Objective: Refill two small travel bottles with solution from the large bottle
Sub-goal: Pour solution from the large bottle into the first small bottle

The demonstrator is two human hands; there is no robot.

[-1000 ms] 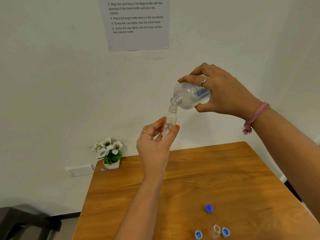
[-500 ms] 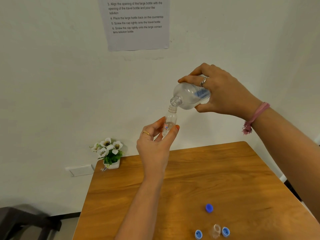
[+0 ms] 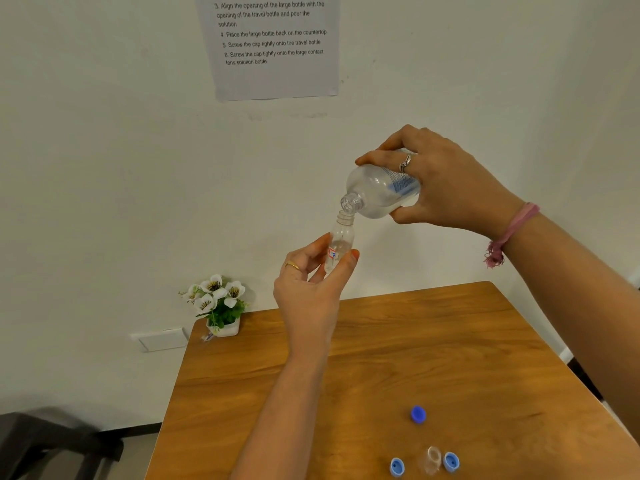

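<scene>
Since a second ago almost nothing has shifted for us: both hands keep the same pose in the air above the wooden table (image 3: 398, 344), the large bottle only a shade nearer the small one's mouth. Our right hand (image 3: 446, 183) has its fingers wrapped over the top of the large bottle (image 3: 379, 190) and its thumb beneath, holding it tipped so the open neck points down and to the left. Directly under that neck, touching or all but touching it, stands the open mouth of a small travel bottle (image 3: 341, 240), held upright and pinched between the thumb and fingertips of our left hand (image 3: 311, 289). We cannot make out a stream of liquid. Well below both hands, on the table's near part, a second travel bottle (image 3: 433, 459) stands between two light blue caps (image 3: 397, 466), with a darker blue cap (image 3: 418, 414) lying farther back. A small flower pot (image 3: 221, 306) sits at the table's far left corner.
</scene>
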